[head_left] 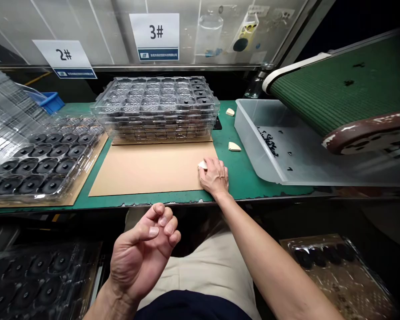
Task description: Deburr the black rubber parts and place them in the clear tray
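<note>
My right hand [216, 175] rests at the right edge of a bare cardboard sheet [150, 169], its fingers closed around a small cream wedge-shaped piece [202, 165]. Only the tip of that piece shows; the hand hides the rest. Palm up, my left hand [143, 253] is above my lap, in front of the table edge. Its fingers are curled in and I see nothing in them. Two similar cream pieces, a nearer one [234, 146] and a farther one [230, 112], lie on the green table to the right of the cardboard.
Behind the cardboard sits a stack of clear plastic trays [156, 109]. At left, another tray [36, 166] holds round black parts. A translucent bin [253, 146] with small black pieces stands right, beneath a green conveyor belt [346, 84]. More trays [30, 280] are low at left.
</note>
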Demonstrator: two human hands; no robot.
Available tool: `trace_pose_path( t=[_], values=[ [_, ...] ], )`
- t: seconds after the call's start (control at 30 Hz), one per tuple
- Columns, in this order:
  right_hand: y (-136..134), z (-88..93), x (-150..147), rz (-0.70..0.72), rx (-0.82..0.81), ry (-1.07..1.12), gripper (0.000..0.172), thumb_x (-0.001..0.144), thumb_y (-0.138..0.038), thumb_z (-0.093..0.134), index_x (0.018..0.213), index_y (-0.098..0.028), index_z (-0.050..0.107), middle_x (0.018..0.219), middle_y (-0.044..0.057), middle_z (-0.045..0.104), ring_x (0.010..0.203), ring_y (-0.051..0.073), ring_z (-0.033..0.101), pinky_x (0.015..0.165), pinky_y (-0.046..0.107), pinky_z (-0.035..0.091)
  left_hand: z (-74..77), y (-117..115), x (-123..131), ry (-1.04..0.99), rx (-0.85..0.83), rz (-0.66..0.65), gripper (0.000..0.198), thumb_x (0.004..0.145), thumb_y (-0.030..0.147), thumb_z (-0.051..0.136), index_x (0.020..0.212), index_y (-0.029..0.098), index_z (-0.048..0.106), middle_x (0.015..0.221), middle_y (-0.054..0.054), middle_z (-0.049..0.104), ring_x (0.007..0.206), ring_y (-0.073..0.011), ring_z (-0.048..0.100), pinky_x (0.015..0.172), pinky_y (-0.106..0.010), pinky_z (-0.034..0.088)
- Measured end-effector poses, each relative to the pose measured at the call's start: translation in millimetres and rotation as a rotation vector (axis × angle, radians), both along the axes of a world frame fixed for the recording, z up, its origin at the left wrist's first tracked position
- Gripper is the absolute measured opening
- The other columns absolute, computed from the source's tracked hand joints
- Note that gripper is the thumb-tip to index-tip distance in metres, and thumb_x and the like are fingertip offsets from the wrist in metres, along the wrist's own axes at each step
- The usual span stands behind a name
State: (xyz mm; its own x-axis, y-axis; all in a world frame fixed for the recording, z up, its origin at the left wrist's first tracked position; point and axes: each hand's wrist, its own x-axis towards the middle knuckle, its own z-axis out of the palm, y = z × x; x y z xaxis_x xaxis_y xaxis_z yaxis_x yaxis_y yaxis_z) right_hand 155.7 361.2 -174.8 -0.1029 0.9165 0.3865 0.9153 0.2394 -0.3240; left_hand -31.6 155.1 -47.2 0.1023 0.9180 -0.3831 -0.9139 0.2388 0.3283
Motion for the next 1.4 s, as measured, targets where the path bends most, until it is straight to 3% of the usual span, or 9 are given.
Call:
trace_pose_path(
  t=[0.3,0.9,1.4],
  values=[
    [0,0.5,0,0.003,-0.003,-0.013,0.036,0.098,-0.035,0.053,0.129,-0.02,0.062,0.132,0.014,0.06,0.119,0.032,0.049,0.097,0.044,0.04,3.4,-3,1,-0.064,-0.015,-0.001,0.028,0.069,-0.001,0.062,0.093,0.014,0.063,0.08,0.0,0.04,0.066,-0.0104,0.043,0.056,-0.022,0.048],
    [0,-0.2,-1,0.0,0.003,-0.019,0.037,0.098,-0.037,0.051,0.129,-0.019,0.063,0.132,0.015,0.06,0.118,0.033,0.05,0.097,0.045,0.041,-3.9,-4,-6,0.041,-0.006,0.059,0.021,0.075,0.003,0.067,0.092,0.016,0.066,0.082,-0.001,0.044,0.07,-0.0119,0.048,0.066,-0.025,0.053],
    [0,0.6,-1,0.0,0.008,-0.03,0.036,0.098,-0.036,0.053,0.128,-0.019,0.063,0.13,0.014,0.062,0.117,0.033,0.051,0.096,0.044,0.041,-9.8,-7,-5,-0.001,0.012,0.056,0.021,0.081,0.001,0.065,0.097,0.014,0.066,0.082,-0.001,0.044,0.072,-0.0108,0.049,0.066,-0.023,0.052]
  ],
)
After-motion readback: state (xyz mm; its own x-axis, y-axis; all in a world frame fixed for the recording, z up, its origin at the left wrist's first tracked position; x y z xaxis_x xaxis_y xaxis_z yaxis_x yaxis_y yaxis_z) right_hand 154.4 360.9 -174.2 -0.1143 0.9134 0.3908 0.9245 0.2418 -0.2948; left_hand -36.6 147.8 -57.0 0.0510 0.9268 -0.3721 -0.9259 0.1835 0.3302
